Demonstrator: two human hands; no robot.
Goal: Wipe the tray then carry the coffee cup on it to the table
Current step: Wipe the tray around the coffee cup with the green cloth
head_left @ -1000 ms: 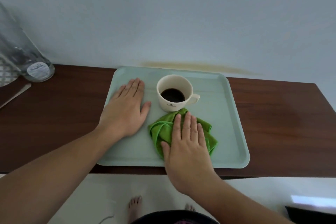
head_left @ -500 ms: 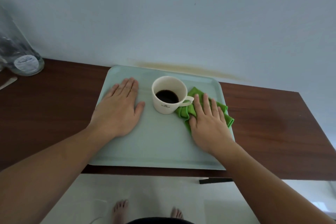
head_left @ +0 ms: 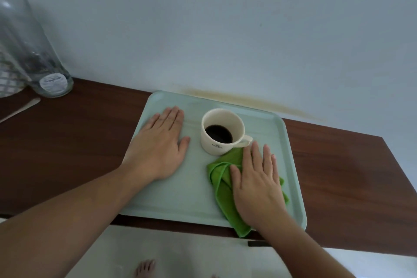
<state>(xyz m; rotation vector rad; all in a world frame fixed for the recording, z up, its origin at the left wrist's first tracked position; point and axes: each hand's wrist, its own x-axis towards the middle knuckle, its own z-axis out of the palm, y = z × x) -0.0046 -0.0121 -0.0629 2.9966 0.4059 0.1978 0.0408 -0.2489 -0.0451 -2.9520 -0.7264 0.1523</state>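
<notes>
A pale green tray [head_left: 180, 196] lies on a dark wooden shelf against the wall. A cream coffee cup [head_left: 222, 131] with dark coffee stands upright near the tray's far middle, handle pointing right. My left hand [head_left: 158, 149] rests flat on the tray's left part, fingers together, holding nothing. My right hand [head_left: 257, 183] presses flat on a crumpled green cloth [head_left: 222, 189] on the tray's near right part, just in front of the cup. One corner of the cloth hangs over the tray's front edge.
The wooden shelf [head_left: 338, 176] is narrow, with its front edge just under the tray. A tall clear glass jar [head_left: 29, 52] stands at the far left by the wall, a pale flat stick [head_left: 20, 108] beside it. Bare feet [head_left: 145, 267] show on the floor below.
My right hand slid the cloth from the front of the cup to its right side, then back toward the tray's near right. The left hand and cup stayed put.
</notes>
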